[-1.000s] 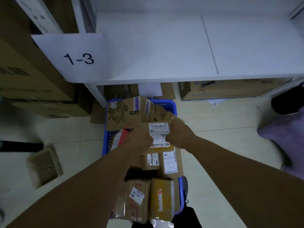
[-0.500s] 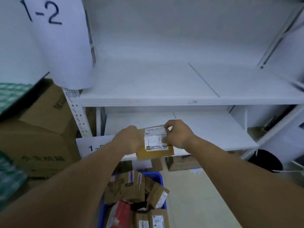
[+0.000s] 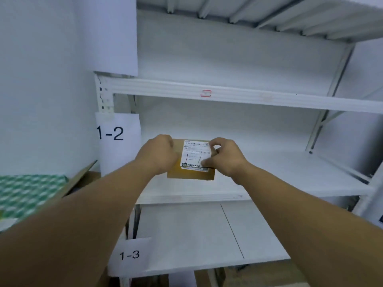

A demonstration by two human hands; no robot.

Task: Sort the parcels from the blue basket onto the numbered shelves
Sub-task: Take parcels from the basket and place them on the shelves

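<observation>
A small yellow-brown parcel (image 3: 191, 171) with a white shipping label is held in both hands in front of the white shelf marked 1-2 (image 3: 269, 175). My left hand (image 3: 158, 155) grips its left side. My right hand (image 3: 222, 157) pinches its right edge over the label. The paper sign 1-2 (image 3: 112, 133) hangs on the left post. Below is the shelf marked 1-3 (image 3: 196, 235), with its sign (image 3: 129, 255) at the front left. The blue basket is out of view.
A higher white shelf (image 3: 228, 96) runs above. A white wall (image 3: 45, 79) stands on the left. An open cardboard box (image 3: 83, 179) with a green patterned item (image 3: 27, 193) sits at the lower left. Brown boxes (image 3: 207, 276) lie under the bottom shelf.
Both hands lifted the parcel out of the blue basket and up past shelf 1-3 to the level of shelf 1-2. The view tilted upward and the basket left the frame.
</observation>
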